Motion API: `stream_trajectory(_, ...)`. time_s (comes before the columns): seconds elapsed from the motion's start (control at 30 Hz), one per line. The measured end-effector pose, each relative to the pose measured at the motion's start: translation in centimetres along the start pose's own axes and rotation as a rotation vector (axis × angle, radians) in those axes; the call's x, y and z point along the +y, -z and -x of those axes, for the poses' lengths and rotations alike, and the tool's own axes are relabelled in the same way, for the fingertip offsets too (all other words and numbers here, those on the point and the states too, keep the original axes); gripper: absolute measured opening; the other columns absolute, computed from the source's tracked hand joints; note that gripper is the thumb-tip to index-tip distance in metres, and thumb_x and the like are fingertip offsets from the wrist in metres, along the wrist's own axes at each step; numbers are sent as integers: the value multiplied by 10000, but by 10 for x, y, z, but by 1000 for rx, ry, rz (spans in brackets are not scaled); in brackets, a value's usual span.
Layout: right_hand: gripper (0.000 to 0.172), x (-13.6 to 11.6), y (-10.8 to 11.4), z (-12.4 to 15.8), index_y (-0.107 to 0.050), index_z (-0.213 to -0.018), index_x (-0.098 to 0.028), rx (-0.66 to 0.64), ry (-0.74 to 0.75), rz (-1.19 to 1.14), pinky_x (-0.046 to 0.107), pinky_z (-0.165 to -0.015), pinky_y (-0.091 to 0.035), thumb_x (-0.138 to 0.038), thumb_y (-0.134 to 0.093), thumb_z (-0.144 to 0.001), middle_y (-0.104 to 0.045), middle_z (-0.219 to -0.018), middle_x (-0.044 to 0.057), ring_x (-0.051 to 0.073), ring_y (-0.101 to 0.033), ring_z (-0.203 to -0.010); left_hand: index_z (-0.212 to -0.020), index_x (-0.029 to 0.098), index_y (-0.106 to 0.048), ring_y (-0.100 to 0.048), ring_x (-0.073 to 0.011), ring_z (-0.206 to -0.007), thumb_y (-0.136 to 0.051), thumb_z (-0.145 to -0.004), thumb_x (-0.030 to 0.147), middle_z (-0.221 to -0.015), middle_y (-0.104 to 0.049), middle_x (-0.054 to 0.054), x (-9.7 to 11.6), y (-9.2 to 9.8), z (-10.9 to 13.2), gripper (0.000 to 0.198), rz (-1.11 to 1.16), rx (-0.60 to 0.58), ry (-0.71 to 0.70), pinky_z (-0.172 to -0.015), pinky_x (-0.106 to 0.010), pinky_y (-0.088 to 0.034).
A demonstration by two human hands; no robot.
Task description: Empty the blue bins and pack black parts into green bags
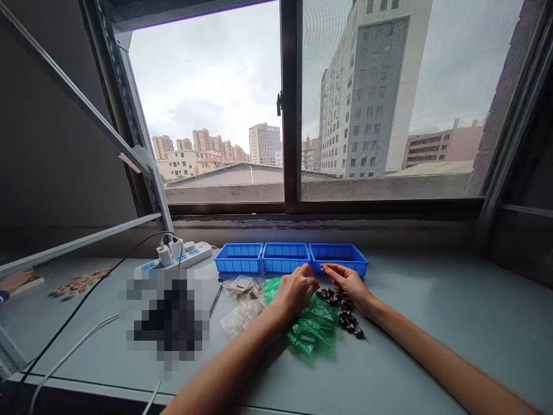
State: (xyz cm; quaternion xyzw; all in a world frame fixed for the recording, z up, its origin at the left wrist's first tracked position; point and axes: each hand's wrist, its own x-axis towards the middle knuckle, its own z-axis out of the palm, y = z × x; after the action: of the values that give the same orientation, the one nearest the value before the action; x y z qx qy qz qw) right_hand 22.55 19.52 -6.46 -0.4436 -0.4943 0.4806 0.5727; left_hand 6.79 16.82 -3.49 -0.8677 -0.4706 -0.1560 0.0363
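My left hand (297,289) hovers over the green plastic packets (313,327), its fingers curled in together; I cannot make out what, if anything, is between them. To its right, my right hand (351,285) pinches a small dark part (323,269) between thumb and fingertips, just in front of the right blue bin (363,266). Below that hand lies a pile of small dark shiny parts (345,317), touching the green packets. Clear plastic packets (237,320) with pale contents lie left of my left hand.
A middle blue bin (285,265) and a left blue bin (238,266) stand in the same row. A white power strip (196,255) with plugs sits at the back left, cables trailing forward. Near it are a pixelated dark patch (173,317), a thin black tool (215,301) and brown pieces (82,282).
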Motion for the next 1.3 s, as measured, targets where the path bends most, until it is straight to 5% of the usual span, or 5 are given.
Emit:
stream_trajectory(0.3,515,-1,14,-5,-686,-789,-162,212,213,193,254,-423,-350,-601,-665,-521,-618,-606,24,106,-429,-449,-825,206,-681,-592,-147,-886,-636,-796,298,-1085,-545,-30,1,3,1,107,-4,47,5,-678,-225,-481)
stream_trajectory(0.57,473,-3,28,-7,-688,-820,-184,357,562,595,323,-630,-453,-599,-476,-740,-679,-807,77,167,-546,-588,-808,171,-654,-578,-151,-891,-454,-898,382,-1070,-540,-44,6,4,0,304,-34,22,33,-668,-235,-484)
stream_trajectory(0.9,397,-4,33,-9,-712,-886,-210,417,546,690,301,-630,-427,-506,-467,-783,-693,-815,52,156,-492,-561,-901,190,-628,-564,-163,-948,-409,-913,322,-1075,-535,-38,9,7,0,257,-40,-12,103,-725,-244,-491)
stream_trajectory(1.13,320,-20,31,0,-711,-857,-240,263,510,764,284,-613,-419,-473,-518,-750,-695,-794,23,146,-533,-559,-895,187,-622,-560,-152,-916,-403,-911,308,-1049,-534,-37,8,6,0,250,-30,4,100,-713,-235,-483)
stream_trajectory(1.3,235,-23,24,13,-710,-779,-274,-166,436,988,260,-575,-383,-465,-605,-690,-677,-784,7,157,-555,-618,-912,184,-625,-563,-162,-933,-409,-907,305,-1052,-539,-44,6,5,1,247,-19,14,95,-724,-242,-481)
